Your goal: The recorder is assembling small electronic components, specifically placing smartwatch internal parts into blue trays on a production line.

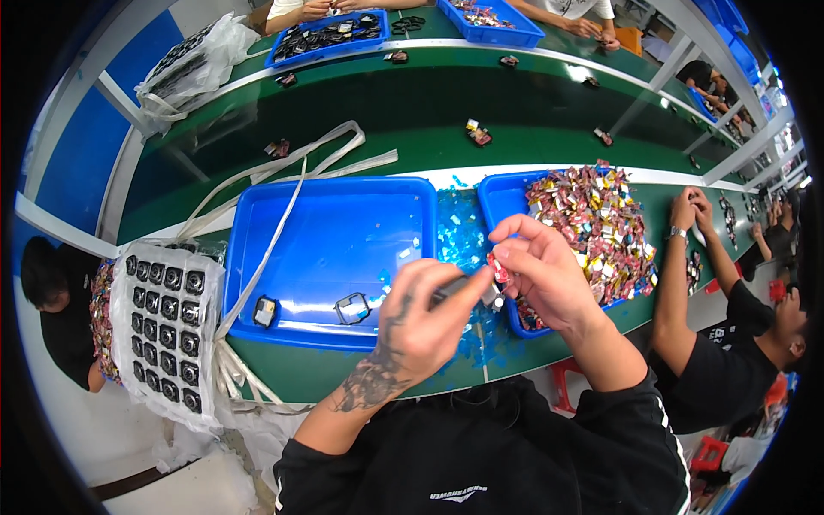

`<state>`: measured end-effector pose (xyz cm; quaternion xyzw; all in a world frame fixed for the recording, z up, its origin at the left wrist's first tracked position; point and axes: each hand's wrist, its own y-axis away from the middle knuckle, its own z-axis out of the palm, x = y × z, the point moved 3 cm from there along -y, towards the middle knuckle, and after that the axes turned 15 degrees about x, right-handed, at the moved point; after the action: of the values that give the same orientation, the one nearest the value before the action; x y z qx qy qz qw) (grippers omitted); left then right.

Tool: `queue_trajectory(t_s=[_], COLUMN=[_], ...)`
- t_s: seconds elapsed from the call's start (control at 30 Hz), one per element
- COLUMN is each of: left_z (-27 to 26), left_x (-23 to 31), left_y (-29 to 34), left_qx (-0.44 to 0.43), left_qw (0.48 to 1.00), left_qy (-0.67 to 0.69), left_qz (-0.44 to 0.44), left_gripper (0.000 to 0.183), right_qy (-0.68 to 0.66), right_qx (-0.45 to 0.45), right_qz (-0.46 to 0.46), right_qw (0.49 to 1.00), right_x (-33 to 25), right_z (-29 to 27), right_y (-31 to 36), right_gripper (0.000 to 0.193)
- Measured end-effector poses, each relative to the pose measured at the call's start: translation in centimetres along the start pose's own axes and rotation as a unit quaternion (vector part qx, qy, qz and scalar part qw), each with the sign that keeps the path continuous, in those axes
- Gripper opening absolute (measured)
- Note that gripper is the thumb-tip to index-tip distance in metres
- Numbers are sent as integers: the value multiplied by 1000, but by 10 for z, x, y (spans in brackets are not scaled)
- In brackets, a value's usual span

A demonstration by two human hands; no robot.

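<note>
My left hand and my right hand meet above the gap between two blue trays. Between the thumb and fingers of my right hand is a small red-and-white electronic part. My left hand is closed around a small dark piece, mostly covered by the fingers. To the left, a blue tray holds a black-and-white casing and a second open-framed one. Beneath my right hand, another blue tray carries a heap of small red, white and yellow electronic parts.
Blue film scraps litter the table between the trays. White straps trail over the left tray. A padded sheet of round black parts stands far left. Beyond, a green conveyor carries scattered parts. A co-worker's arm is at right.
</note>
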<state>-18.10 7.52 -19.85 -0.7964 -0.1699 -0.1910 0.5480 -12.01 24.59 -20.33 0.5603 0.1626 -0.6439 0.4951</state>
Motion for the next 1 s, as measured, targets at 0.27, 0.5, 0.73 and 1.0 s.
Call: queue_trajectory(t_s=[0.27,0.5,0.73,1.0], left_z=[-1,-3,1,1], left_x=[2,0,-10,-4], left_y=[2,19,27,27], left_qx=[-25,-35,-83,-85], left_qw=[997,962,887,893], left_qy=[-12,149,233,195], left_qz=[78,-228,-389,-396], left_gripper=[34,18,15,18], right_qy=[-47,169,326,431], right_qx=[-34,29,-112,-117], right_qz=[75,-200,-359,-318], right_qw=[995,965,867,836], right_x=[25,26,-19,-24], right_z=[6,11,22,25], right_y=[6,14,30,33], right_gripper=[12,10,13,10])
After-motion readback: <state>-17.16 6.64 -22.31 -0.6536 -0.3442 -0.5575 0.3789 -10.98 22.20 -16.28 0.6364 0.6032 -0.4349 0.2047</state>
